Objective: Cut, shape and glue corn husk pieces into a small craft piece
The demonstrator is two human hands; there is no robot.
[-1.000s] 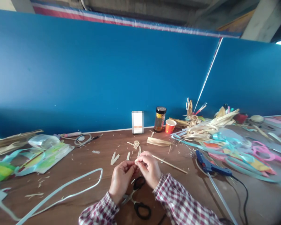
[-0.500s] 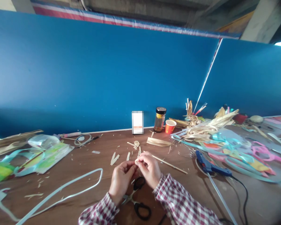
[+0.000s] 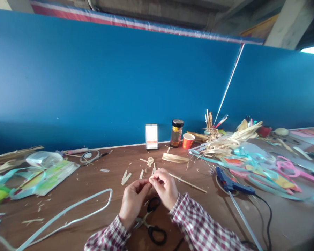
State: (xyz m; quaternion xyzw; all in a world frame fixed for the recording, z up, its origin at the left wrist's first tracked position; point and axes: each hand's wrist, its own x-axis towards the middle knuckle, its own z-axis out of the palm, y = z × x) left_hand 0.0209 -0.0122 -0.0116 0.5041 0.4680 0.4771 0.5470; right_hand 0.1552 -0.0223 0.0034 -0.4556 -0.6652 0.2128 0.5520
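My left hand (image 3: 134,198) and my right hand (image 3: 165,186) meet over the table, fingertips pinched together. Between them shows the tip of a small pale husk piece (image 3: 151,179), mostly hidden by the fingers. Below the hands lies a pair of black-handled scissors (image 3: 157,235), its blades partly behind the left wrist. Just beyond the fingers are cut husk strips (image 3: 126,177), a small crumpled husk bit (image 3: 150,160) and a wider flat husk (image 3: 174,158). A thin stick (image 3: 189,183) lies to the right of my right hand.
A blue glue gun (image 3: 231,184) with a cord rests at right, near pink scissors (image 3: 289,168), ribbons and a husk pile (image 3: 232,139). A lidded jar (image 3: 176,134) and red paper cup (image 3: 188,141) stand at the back. A white tube loop (image 3: 68,209) lies left.
The whole view has shifted slightly, so things appear a little farther left. Both hands keep their pinch at nearly the same spot over the table.
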